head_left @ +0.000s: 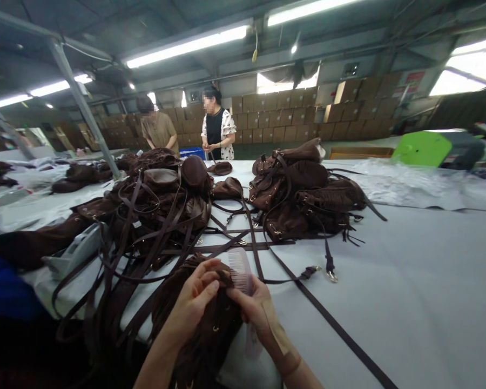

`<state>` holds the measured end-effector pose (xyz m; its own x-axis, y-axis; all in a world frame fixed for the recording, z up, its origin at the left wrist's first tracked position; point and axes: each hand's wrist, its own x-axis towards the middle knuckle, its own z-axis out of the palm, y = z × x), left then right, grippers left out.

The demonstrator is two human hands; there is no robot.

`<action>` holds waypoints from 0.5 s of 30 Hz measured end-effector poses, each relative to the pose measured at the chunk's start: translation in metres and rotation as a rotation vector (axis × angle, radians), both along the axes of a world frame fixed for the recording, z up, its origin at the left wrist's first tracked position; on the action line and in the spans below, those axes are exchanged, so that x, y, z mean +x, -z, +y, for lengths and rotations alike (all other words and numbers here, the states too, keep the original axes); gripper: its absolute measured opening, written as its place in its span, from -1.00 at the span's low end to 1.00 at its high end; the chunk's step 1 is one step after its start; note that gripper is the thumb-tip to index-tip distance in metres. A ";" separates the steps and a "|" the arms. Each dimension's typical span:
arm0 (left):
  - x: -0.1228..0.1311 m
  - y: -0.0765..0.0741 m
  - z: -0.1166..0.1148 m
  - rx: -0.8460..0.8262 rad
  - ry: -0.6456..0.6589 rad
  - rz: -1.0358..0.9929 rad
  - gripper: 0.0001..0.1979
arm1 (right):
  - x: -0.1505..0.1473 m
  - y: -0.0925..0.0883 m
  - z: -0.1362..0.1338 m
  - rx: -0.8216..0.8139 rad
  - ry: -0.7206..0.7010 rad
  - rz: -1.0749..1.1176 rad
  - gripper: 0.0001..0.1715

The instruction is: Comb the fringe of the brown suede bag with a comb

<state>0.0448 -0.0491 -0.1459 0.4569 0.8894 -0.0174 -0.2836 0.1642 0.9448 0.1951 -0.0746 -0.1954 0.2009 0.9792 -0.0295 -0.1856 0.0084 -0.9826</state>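
In the head view a dark brown bag (210, 340) with gold-coloured rings lies at the table's near edge, under both hands. My left hand (200, 286) pinches a dark brown strip of the bag, perhaps fringe or a tassel, between thumb and fingers. A pale pinkish comb (243, 270) is gripped in my right hand (253, 302), its teeth facing left against that strip. The comb's handle shows below the palm. Part of the bag is hidden by my forearms.
A tangled heap of brown bags and straps (162, 200) lies to the left. Another pile of brown bags (303, 189) stands right of centre. A long strap (328, 313) crosses the white table (421, 281). Two people stand across the table; clear plastic (397, 181) lies beside a green machine (421, 154).
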 end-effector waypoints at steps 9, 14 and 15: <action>0.025 0.028 0.030 0.421 -0.186 0.491 -0.62 | 0.013 0.002 -0.001 -0.044 0.008 0.101 -0.58; 0.037 0.046 0.022 0.470 -0.237 0.629 -0.61 | 0.012 0.007 -0.009 -0.041 0.065 0.101 -0.56; 0.038 0.047 0.020 0.451 -0.246 0.631 -0.61 | 0.013 0.009 -0.012 -0.055 0.072 0.089 -0.58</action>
<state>0.0825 -0.0292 -0.1930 0.2716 0.9459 0.1775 0.3458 -0.2680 0.8992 0.2081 -0.0869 -0.2046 0.2651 0.9587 -0.1034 -0.2728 -0.0283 -0.9617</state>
